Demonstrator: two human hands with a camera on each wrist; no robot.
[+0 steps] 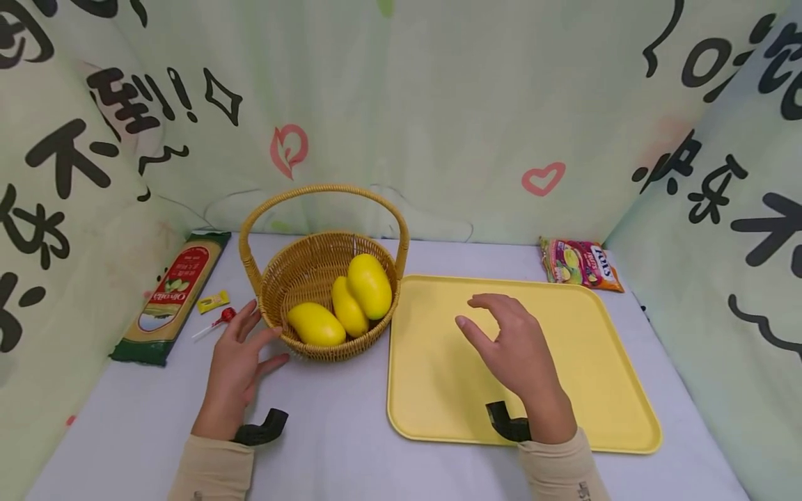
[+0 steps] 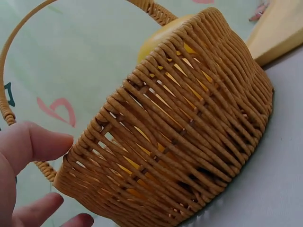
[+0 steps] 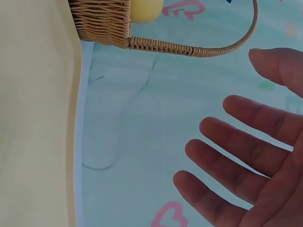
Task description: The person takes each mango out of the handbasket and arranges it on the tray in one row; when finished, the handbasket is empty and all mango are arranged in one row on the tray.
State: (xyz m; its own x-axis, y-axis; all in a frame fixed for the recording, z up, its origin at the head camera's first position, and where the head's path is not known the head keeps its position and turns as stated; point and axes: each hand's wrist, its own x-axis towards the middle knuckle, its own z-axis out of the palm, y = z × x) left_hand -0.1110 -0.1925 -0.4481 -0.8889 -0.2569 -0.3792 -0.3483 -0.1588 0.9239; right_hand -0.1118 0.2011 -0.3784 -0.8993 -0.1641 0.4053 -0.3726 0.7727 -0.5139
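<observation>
A woven wicker basket [image 1: 301, 268] with a tall arched handle stands on the white cloth, left of a yellow tray. Inside lie three yellow mangoes [image 1: 370, 287], seen only in glimpses through the weave in the left wrist view. My left hand [image 1: 234, 362] is at the basket's left front, its fingers spread and one fingertip right at the rim [image 2: 97, 124]. My right hand [image 1: 516, 344] hovers over the tray [image 1: 583, 334], holding nothing. Its fingers [image 3: 227, 163] are spread and only slightly bent in the right wrist view.
Left of the basket lie a green and tan OLIVOILA packet [image 1: 175, 299], a small yellow wrapped candy [image 1: 213, 301] and a red lollipop [image 1: 227, 315]. A purple candy bag [image 1: 579, 263] lies behind the tray's far right corner. Printed curtains [image 1: 438, 139] enclose the back and sides.
</observation>
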